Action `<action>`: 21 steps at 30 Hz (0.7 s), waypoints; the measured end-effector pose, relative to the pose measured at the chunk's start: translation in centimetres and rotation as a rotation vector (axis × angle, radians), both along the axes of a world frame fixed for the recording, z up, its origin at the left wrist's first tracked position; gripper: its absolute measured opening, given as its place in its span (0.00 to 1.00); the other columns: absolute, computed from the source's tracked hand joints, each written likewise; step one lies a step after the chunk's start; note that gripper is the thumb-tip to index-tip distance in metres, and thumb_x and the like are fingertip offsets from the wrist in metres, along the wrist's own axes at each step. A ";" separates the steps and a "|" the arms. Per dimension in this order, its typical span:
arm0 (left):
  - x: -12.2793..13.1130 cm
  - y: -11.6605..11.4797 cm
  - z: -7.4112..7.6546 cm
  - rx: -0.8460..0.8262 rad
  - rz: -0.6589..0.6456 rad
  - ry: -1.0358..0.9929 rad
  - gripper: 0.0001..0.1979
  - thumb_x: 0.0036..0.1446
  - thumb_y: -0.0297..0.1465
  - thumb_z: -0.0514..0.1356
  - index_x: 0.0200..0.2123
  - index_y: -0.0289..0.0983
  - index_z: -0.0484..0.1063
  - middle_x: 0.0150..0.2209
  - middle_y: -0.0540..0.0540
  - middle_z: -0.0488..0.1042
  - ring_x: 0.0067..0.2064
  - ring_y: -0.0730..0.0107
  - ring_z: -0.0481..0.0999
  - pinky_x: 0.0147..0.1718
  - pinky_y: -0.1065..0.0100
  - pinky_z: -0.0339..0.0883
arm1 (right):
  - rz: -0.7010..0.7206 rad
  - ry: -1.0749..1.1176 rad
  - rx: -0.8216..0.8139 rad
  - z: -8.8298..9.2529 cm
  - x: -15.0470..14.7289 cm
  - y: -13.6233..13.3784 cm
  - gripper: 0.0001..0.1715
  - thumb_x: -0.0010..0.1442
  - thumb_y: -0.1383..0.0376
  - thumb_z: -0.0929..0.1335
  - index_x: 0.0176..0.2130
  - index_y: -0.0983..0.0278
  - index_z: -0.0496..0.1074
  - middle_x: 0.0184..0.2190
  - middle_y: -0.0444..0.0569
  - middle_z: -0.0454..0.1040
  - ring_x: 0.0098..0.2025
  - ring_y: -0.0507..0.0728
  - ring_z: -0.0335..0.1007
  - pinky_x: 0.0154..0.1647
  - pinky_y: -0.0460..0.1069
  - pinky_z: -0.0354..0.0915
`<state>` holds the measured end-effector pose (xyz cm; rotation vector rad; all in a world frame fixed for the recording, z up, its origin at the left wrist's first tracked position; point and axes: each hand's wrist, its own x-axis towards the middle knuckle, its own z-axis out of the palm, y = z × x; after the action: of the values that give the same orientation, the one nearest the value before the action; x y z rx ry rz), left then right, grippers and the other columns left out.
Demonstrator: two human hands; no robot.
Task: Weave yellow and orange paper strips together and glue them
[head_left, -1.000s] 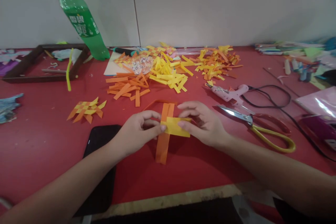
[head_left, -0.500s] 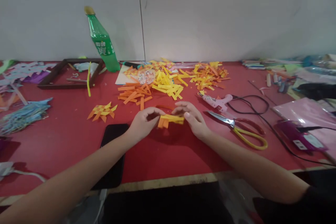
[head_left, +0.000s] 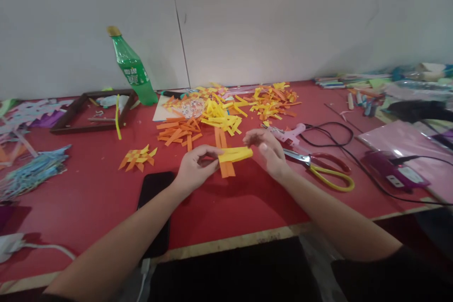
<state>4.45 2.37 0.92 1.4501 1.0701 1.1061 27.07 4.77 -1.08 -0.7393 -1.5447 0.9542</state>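
Between thumb and fingers my left hand (head_left: 198,165) pinches a cross of woven paper strips (head_left: 235,154), with yellow strips running sideways over orange ones that point away and toward me. My right hand (head_left: 267,151) is just right of the yellow ends, fingers curved and apart, holding nothing. A woven orange and yellow paper star (head_left: 138,157) lies on the table left of my left hand. Beyond my hands are loose orange strips (head_left: 179,130) and yellow strips (head_left: 222,113).
Scissors (head_left: 318,165) and a pink glue gun (head_left: 288,134) with a black cord lie to the right, near a purple power adapter (head_left: 399,170). A phone (head_left: 155,212) is by my left forearm. A green bottle (head_left: 134,71) stands behind, beside a brown frame (head_left: 88,127).
The woven strips have turned so the orange ones show on both sides of the yellow. My right hand has drawn slightly away to the right. The camera view has shifted a little.
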 end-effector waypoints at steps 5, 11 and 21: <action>-0.2 0.1 0.3 -0.122 -0.017 -0.094 0.14 0.44 0.38 0.70 0.23 0.37 0.69 0.31 0.50 0.70 0.33 0.74 0.69 0.34 0.71 0.67 | 0.048 -0.145 0.077 1.1 -0.1 -1.9 0.21 0.61 0.51 0.67 0.48 0.61 0.71 0.42 0.51 0.71 0.45 0.59 0.68 0.48 0.55 0.65; -0.5 0.0 0.3 -0.377 -0.090 -0.171 0.15 0.47 0.38 0.68 0.28 0.36 0.66 0.26 0.54 0.68 0.27 0.78 0.69 0.29 0.74 0.65 | 0.084 -0.129 -0.198 1.8 -1.8 -1.4 0.15 0.62 0.56 0.68 0.45 0.61 0.68 0.36 0.47 0.73 0.39 0.53 0.72 0.40 0.48 0.69; -0.5 0.1 -0.3 -0.455 -0.060 -0.067 0.17 0.47 0.36 0.69 0.39 0.36 0.71 0.31 0.51 0.74 0.34 0.72 0.74 0.35 0.70 0.66 | 0.156 -0.265 -0.351 0.5 -2.7 -1.3 0.15 0.57 0.57 0.71 0.39 0.62 0.67 0.32 0.46 0.73 0.31 0.51 0.72 0.29 0.46 0.69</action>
<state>3.99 2.47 0.57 1.0685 1.1342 0.7964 24.33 3.45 -0.56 -1.0370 -1.7030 1.3061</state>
